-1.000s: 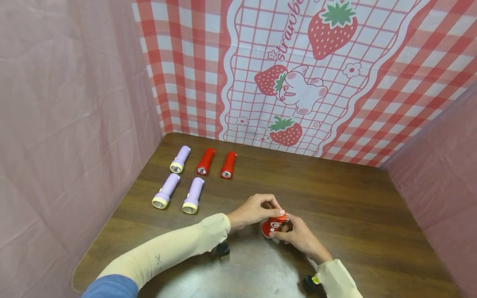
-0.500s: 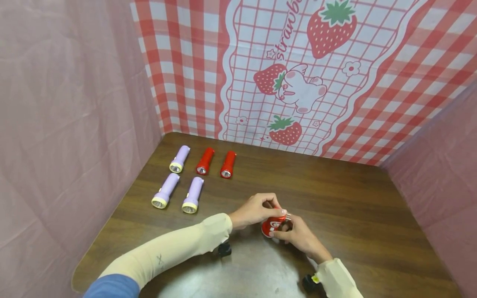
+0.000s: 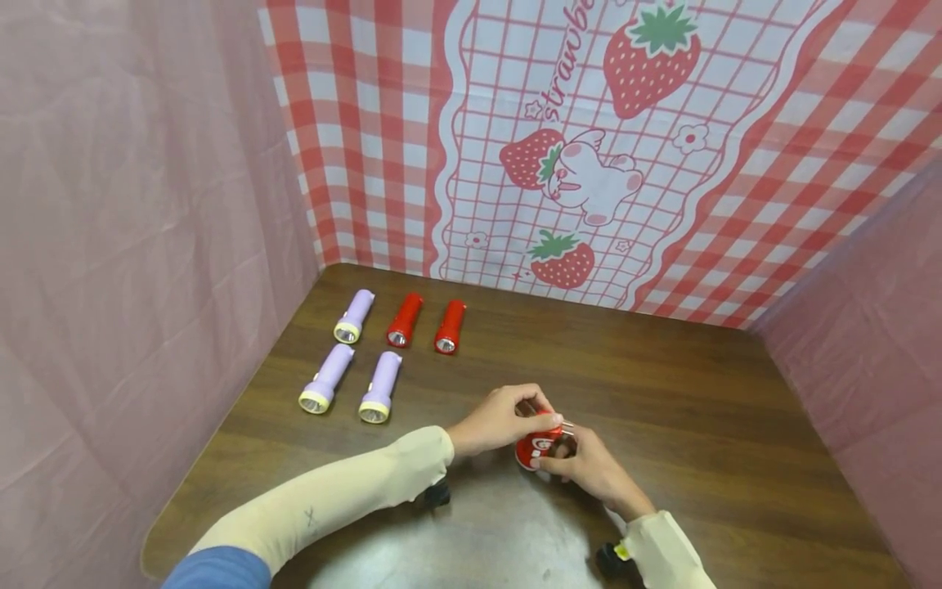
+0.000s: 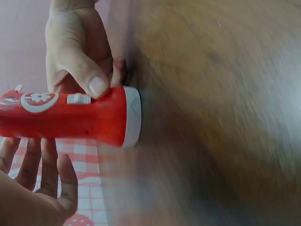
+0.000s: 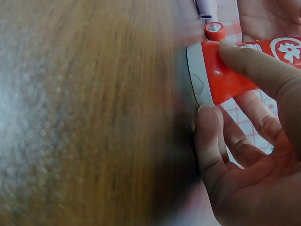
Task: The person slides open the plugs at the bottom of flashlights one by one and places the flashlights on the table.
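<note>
A red flashlight (image 3: pixel 535 449) with a white flower print and a white lens rim stands lens-down and leaning, close over the table. My left hand (image 3: pixel 508 419) grips its tail end, thumb on the near side. Lower down, my right hand (image 3: pixel 592 466) holds the head, with the thumb (image 5: pixel 242 56) pressing beside the white slide switch (image 4: pixel 78 98) and fingertips right at the rim. Two thin metal prongs (image 3: pixel 568 429) stick out sideways from the tail, between the hands. The lens itself is hidden, facing down.
Two red flashlights (image 3: pixel 450 326) and several lilac ones with pale yellow rims (image 3: pixel 381 387) lie at the back left of the brown wooden table (image 3: pixel 662 393). A red-checked strawberry cloth (image 3: pixel 581 172) hangs behind, pink curtains (image 3: pixel 147 245) at the sides.
The metal prongs show longer out of the flashlight's tail than a second ago. Both hands keep their hold and have hardly shifted.
</note>
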Action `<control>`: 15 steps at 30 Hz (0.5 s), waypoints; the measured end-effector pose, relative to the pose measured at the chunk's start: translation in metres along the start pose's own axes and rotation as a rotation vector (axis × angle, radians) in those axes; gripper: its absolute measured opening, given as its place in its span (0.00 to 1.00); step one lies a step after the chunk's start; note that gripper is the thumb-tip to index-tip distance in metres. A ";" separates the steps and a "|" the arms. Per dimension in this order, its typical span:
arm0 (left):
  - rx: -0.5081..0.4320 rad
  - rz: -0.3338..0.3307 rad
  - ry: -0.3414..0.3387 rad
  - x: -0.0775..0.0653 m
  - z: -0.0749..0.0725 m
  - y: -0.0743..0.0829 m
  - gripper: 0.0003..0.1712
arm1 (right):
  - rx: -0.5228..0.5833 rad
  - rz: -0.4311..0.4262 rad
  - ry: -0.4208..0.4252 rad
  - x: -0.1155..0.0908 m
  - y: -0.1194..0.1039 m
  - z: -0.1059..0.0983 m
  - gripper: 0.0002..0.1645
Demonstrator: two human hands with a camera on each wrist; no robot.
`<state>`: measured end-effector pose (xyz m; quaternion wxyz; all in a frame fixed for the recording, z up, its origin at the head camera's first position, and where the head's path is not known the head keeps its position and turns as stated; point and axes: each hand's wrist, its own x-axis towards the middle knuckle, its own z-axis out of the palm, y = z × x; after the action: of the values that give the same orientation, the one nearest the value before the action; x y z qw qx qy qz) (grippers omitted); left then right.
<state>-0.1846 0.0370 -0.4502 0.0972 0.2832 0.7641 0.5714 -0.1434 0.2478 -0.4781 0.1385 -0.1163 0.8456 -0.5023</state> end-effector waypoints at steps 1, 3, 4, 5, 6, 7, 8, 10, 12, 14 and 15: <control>0.026 0.022 -0.004 -0.001 -0.001 -0.001 0.09 | -0.002 0.002 -0.001 0.000 0.000 0.000 0.25; 0.063 0.067 -0.013 -0.003 -0.004 -0.003 0.10 | -0.008 0.006 -0.006 0.000 0.000 0.000 0.25; 0.080 0.089 -0.020 -0.003 -0.006 -0.004 0.11 | -0.012 0.008 -0.007 0.001 0.001 0.000 0.25; 0.099 0.111 -0.027 -0.004 -0.007 -0.005 0.13 | -0.010 0.008 -0.008 0.001 0.001 0.000 0.25; 0.119 0.136 -0.032 -0.004 -0.008 -0.006 0.15 | -0.017 0.007 -0.010 0.001 0.001 0.000 0.24; 0.132 0.158 -0.036 -0.005 -0.009 -0.007 0.17 | -0.022 0.010 -0.010 0.001 0.001 0.000 0.24; 0.142 0.178 -0.039 -0.005 -0.010 -0.009 0.18 | -0.026 0.012 -0.009 0.000 0.001 0.000 0.24; 0.172 0.214 -0.035 -0.006 -0.011 -0.010 0.19 | -0.039 0.013 -0.001 0.000 0.000 0.000 0.24; 0.185 0.235 -0.025 -0.006 -0.011 -0.010 0.19 | -0.061 0.006 0.004 -0.001 0.000 0.001 0.24; 0.181 0.245 -0.010 -0.007 -0.011 -0.011 0.19 | -0.093 -0.015 0.005 -0.001 0.000 0.001 0.27; 0.183 0.247 0.001 -0.007 -0.011 -0.011 0.18 | -0.112 -0.028 0.006 -0.002 0.000 0.002 0.29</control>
<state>-0.1879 0.0219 -0.4582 -0.0004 0.3827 0.7723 0.5071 -0.1412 0.2466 -0.4785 0.1222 -0.1340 0.8710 -0.4566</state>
